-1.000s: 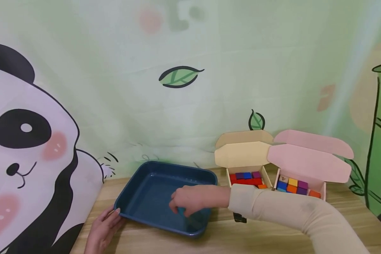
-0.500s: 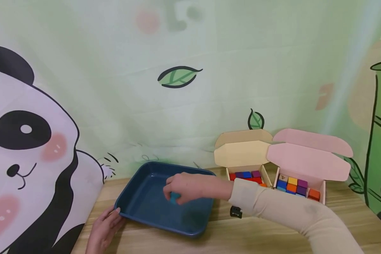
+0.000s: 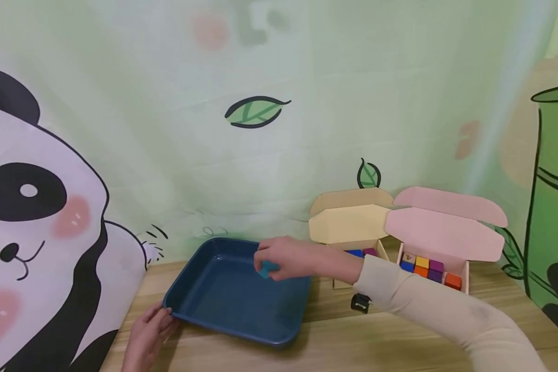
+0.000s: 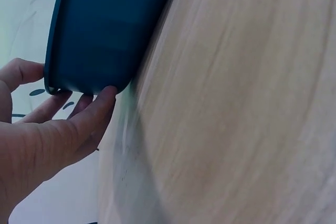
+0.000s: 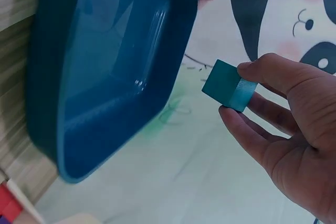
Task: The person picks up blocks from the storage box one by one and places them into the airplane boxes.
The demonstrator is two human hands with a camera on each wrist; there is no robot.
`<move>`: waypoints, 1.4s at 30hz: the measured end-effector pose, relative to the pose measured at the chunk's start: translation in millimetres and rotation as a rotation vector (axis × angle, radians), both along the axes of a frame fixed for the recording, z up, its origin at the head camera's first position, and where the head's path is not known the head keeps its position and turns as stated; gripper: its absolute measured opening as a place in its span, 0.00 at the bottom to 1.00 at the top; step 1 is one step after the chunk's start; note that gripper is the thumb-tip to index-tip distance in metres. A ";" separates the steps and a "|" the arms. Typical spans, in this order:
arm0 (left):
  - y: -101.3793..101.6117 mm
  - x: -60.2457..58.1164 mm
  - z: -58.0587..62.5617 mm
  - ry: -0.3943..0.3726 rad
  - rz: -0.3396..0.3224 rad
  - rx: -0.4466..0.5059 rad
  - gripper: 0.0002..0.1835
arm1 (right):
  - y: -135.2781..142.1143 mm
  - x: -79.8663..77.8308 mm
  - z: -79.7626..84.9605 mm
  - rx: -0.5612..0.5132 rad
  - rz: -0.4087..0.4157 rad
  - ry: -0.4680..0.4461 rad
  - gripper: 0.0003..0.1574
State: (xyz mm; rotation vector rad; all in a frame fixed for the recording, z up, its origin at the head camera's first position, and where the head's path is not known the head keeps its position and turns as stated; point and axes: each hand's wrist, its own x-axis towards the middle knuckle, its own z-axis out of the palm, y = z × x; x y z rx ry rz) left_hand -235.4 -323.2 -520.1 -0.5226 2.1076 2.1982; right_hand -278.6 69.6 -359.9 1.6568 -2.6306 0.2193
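Note:
A deep blue plastic tray (image 3: pixel 232 305) lies on the table, its inside bare. At its near left corner my left hand (image 3: pixel 146 330) grips the rim; in the left wrist view the thumb touches the rim and the fingers (image 4: pixel 100 106) bend against the outer wall. My right hand (image 3: pixel 290 258) is raised over the tray's back right part. It pinches a small teal cube (image 5: pixel 228 85) between thumb and fingertips, apart from the tray in the right wrist view. The forearm covers part of the nearer box.
Right of the tray stand a box with a cream lid (image 3: pixel 349 225) and a box with a pink lid (image 3: pixel 446 232), both lids up, with several coloured cubes (image 3: pixel 423 268) inside. A black clip-like piece (image 3: pixel 360 303) shows below the right sleeve. A panda-print cloth (image 3: pixel 330 103) hangs behind.
My right hand has risen from low inside the tray toward its back right side, carrying the teal cube. The left hand stays at the corner. The head view has turned slightly right.

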 end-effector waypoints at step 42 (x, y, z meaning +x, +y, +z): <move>-3.0 -4.4 -4.1 -0.033 0.007 -0.004 0.37 | 306.1 13.9 -71.4 0.101 -0.732 -0.079 0.14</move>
